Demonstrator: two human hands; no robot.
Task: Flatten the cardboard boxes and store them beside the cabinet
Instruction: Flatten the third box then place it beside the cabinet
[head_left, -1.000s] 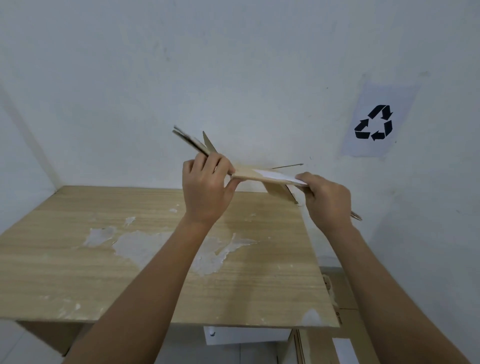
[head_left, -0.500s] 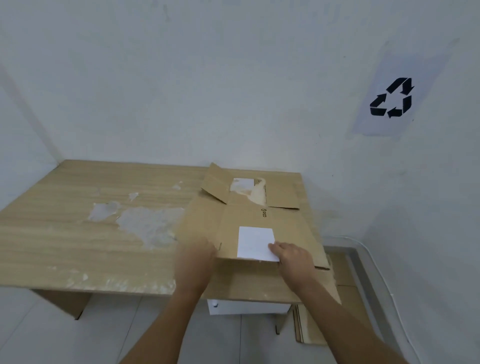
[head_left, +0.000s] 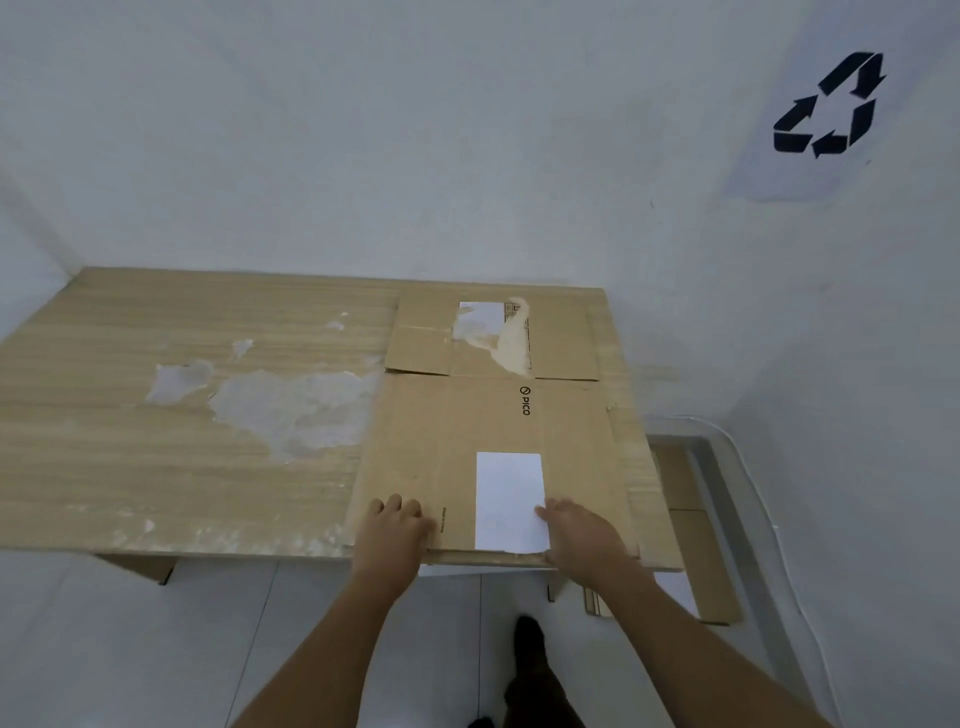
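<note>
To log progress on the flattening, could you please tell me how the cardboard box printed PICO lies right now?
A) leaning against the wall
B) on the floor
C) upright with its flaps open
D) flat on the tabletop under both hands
D: the PICO box lies flat on the table, with the left hand and right hand resting on its near edge.

A brown cardboard box (head_left: 467, 441) lies flattened on the right end of the wooden top (head_left: 156, 441), its near edge along the top's front edge and its far flaps spread flat toward the wall. It bears a clean white label (head_left: 509, 499) near the front, black "PICO" print at mid-panel, and a torn label (head_left: 483, 325) on the far flap. More flat cardboard (head_left: 722, 597) lies on the floor just right of the top.
</note>
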